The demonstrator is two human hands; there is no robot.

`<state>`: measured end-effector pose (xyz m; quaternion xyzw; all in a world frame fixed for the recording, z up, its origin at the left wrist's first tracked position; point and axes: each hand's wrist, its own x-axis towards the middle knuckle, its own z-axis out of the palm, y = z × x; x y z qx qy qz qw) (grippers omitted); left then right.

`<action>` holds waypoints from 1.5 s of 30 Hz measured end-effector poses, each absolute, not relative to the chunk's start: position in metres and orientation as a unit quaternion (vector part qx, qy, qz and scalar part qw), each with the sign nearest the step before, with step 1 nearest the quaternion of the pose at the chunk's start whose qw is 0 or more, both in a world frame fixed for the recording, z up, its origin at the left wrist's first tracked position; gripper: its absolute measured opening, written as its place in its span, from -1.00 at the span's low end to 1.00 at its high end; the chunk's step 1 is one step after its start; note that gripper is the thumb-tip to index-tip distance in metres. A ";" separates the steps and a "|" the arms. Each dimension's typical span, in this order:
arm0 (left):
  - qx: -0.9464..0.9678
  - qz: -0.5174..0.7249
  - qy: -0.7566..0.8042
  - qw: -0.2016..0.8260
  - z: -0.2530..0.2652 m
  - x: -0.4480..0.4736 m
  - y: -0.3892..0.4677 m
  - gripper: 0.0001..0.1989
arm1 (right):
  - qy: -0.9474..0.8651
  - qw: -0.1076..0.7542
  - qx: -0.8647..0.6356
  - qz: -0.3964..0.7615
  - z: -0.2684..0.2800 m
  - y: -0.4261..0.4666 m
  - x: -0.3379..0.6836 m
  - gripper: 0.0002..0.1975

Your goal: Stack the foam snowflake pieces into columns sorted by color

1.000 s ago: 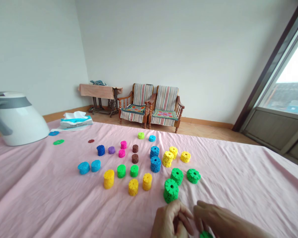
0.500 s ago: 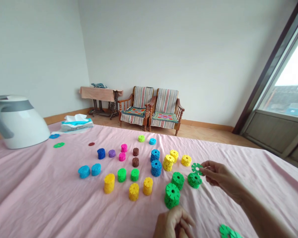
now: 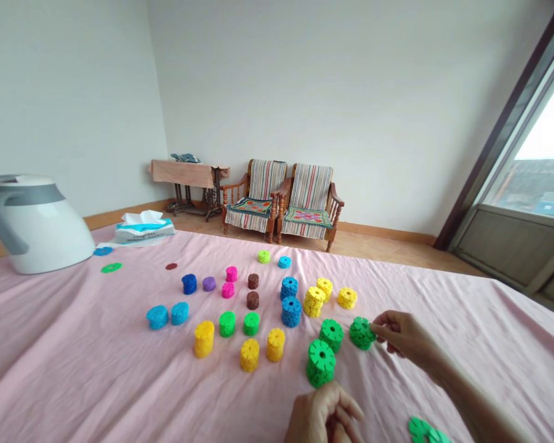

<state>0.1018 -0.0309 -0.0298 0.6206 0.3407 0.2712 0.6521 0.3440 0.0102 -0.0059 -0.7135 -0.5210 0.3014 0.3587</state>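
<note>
My right hand (image 3: 397, 335) pinches the edge of a green notched disc (image 3: 362, 325) that rests on top of a short green stack (image 3: 362, 340). Close in front, my left hand (image 3: 324, 415) is curled with its fingers bent in; whether anything lies inside is hidden. A tall green stack (image 3: 321, 366) stands just beyond its knuckles, and another green stack (image 3: 331, 335) is behind that one. Loose green discs (image 3: 425, 431) lie at the bottom edge, between my two arms.
Stacks of yellow (image 3: 314, 301), blue (image 3: 290, 312), orange-yellow (image 3: 204, 339) and other colours stand across the pink cloth (image 3: 120, 381). A white jug (image 3: 46, 227) and a tissue box (image 3: 144, 231) are at the left. Two chairs (image 3: 307, 206) stand past the table's far edge.
My right hand has lowered the green disc from above the short stack onto its top. The left hand stays in about the same place.
</note>
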 end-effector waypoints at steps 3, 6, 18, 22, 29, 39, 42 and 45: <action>0.634 0.280 0.332 0.640 -0.032 0.101 -0.032 -0.70 | -0.538 0.345 -0.718 0.275 -0.001 0.007 0.347 -0.73; 0.656 0.290 0.322 0.618 -0.034 0.100 -0.033 -0.68 | -0.583 0.295 -0.708 0.267 0.013 -0.006 0.347 -0.77; 0.658 0.285 0.377 0.586 -0.019 0.106 -0.038 -0.67 | -0.660 -0.072 -0.717 0.212 0.045 -0.078 0.314 -0.65; 0.657 0.303 0.361 0.589 -0.024 0.106 -0.038 -0.70 | -0.668 -0.060 -0.708 0.223 0.039 -0.073 0.318 -0.66; 0.649 0.320 0.327 0.608 -0.033 0.105 -0.034 -0.79 | -0.693 0.010 -0.651 0.308 0.048 -0.051 0.331 -0.82; 0.654 0.358 0.316 0.586 -0.036 0.099 -0.029 -0.82 | -0.594 0.338 -0.618 0.389 0.044 -0.009 0.331 -0.67; 0.708 0.448 0.294 0.461 -0.018 0.094 -0.023 -0.78 | -0.577 0.374 -0.576 0.443 0.041 -0.010 0.315 -0.61; 0.782 0.451 0.289 0.319 0.006 0.088 -0.016 -0.51 | -0.572 0.384 -0.533 0.492 0.039 -0.015 0.296 -0.62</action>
